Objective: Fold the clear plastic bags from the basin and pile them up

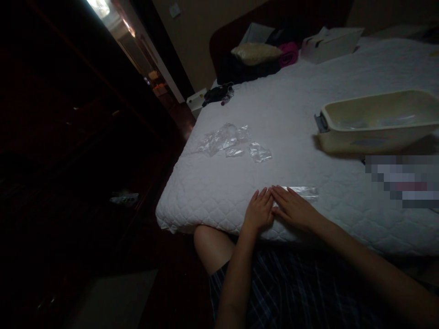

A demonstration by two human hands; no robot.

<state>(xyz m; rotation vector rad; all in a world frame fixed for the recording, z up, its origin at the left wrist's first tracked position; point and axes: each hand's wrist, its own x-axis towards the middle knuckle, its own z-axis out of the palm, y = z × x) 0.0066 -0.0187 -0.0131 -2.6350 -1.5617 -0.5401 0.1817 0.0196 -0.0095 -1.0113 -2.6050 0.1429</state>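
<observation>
From here the room looks dim, the daylight faint. A bed [295,105] with a white quilted cover spreads across it, its dark red headboard [222,34] against a dull brownish wall [195,27] with a small pale switch plate [174,10]. Left of that, a doorway [137,50] glows brighter; dark wooden furniture [85,91] looms over reddish-brown floor [180,119].
</observation>
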